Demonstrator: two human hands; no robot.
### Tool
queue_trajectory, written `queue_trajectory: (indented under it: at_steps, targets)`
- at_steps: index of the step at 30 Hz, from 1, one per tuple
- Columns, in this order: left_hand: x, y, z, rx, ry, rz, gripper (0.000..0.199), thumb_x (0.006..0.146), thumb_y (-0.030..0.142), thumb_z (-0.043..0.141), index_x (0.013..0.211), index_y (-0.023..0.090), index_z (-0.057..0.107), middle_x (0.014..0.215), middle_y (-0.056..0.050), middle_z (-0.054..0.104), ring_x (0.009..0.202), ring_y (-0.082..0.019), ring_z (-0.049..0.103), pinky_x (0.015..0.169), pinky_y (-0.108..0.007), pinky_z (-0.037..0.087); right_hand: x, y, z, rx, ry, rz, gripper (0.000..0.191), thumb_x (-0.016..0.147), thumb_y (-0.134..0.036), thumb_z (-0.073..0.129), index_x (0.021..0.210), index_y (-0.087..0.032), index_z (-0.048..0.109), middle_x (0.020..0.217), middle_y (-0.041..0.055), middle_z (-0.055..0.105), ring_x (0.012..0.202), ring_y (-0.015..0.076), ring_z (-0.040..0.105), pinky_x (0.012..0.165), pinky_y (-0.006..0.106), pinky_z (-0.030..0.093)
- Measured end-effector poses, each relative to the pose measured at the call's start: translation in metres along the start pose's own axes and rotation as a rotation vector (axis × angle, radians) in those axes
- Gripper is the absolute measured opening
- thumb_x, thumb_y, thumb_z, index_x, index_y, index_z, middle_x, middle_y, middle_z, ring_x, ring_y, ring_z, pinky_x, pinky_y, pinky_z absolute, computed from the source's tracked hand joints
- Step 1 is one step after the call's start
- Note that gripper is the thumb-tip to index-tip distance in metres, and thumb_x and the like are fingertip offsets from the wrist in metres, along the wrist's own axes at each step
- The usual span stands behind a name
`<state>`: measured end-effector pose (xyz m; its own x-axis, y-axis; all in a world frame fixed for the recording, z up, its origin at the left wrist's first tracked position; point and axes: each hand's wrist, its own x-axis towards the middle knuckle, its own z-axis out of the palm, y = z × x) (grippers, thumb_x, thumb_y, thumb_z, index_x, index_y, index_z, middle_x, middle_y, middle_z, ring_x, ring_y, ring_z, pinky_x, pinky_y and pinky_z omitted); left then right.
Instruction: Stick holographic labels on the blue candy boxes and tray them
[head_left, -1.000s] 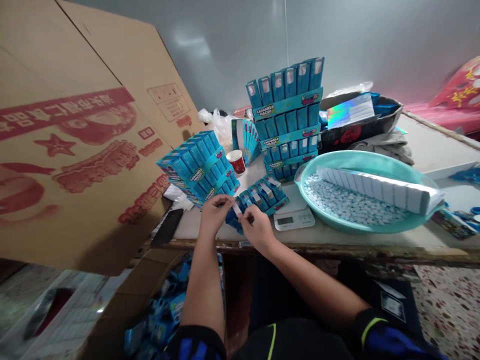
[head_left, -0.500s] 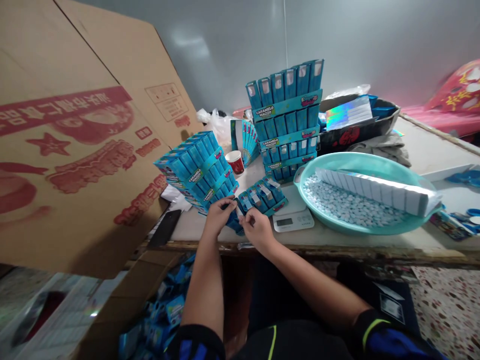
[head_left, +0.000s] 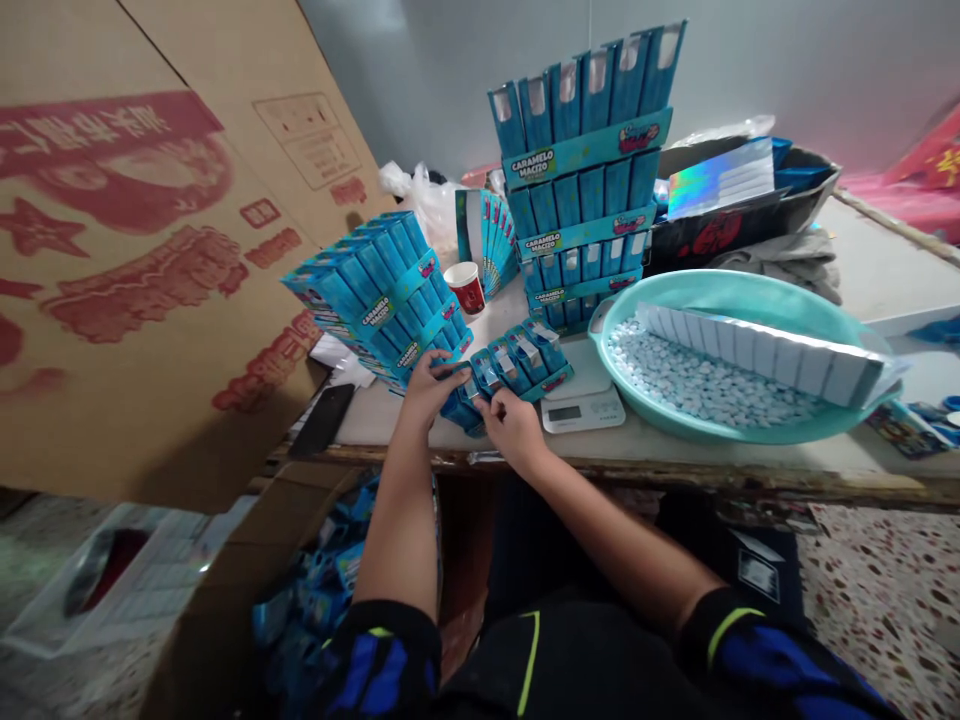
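Observation:
A blue display tray of small candy boxes lies at the table's front edge, several boxes showing pale flaps on top. Both my hands are at its left end, around one small blue box. My left hand has its fingers closed on the box's upper left side. From the right, my right hand pinches at the box's pale flap, thumb and finger pressed together. The fingers hide part of this box. Close to my left hand stands a stack of filled blue trays; a taller stack rises behind.
A turquoise basin of small pale candies holds a long white strip of boxes. A white scale, a red paper cup and a black phone are on the table. A large carton stands left; an open box of blue packets is below.
The view has tilted, so the table things appear slightly higher. My hands stay at the left end of the tray; the right fingers have shifted slightly over the small box's flap.

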<state>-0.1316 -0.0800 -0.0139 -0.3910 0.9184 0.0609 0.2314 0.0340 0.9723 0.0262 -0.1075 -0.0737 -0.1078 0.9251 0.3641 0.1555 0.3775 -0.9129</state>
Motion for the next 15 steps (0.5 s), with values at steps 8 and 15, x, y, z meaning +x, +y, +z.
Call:
queue_trajectory:
  at_steps: [8, 15]
  targets:
    - [-0.027, -0.010, 0.000, 0.079, 0.316, 0.230, 0.054, 0.072, 0.043, 0.078, 0.116, 0.019, 0.057, 0.113, -0.012, 0.068, 0.103, -0.022, 0.067, 0.092, -0.038, 0.053, -0.005, 0.006, -0.002, 0.010, 0.022, -0.018, 0.041, 0.088, -0.040, 0.065, 0.063, -0.025, 0.035, 0.052, -0.0069, 0.042, 0.048, 0.0114, 0.039, 0.052, 0.025, 0.031]
    - [-0.087, -0.074, -0.001, 0.311, 0.598, 0.288, 0.031, 0.085, 0.042, 0.058, 0.103, 0.017, 0.060, 0.097, -0.010, 0.069, 0.089, -0.022, 0.068, 0.088, -0.039, 0.054, -0.023, -0.026, -0.099, 0.036, 0.215, -0.609, 0.035, 0.094, -0.019, 0.055, 0.067, -0.024, 0.033, 0.075, 0.0005, 0.062, 0.071, 0.0136, 0.062, 0.069, 0.027, 0.051]
